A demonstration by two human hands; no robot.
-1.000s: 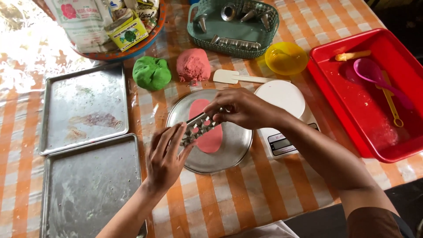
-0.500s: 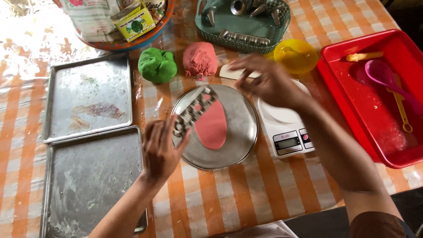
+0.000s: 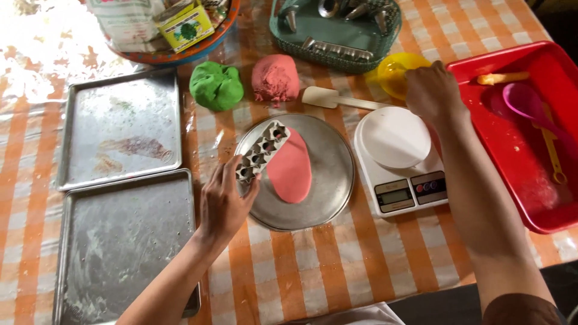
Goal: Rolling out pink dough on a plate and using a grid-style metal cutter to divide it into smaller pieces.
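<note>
scale [image 3: 400, 159] and spatula [image 3: 337, 99] sit between right hand [image 3: 430, 90] and plate [image 3: 337, 198].

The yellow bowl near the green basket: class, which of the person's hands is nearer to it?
Right. The right hand reaches to the yellow bowl and touches its rim; the left hand is far off at the round metal plate, holding a star cutter strip.

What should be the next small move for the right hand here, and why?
Probably dip the right hand into the yellow bowl it reaches: the left hand already holds the star cutter strip beside the flattened pink dough, ready for pressing.
</note>
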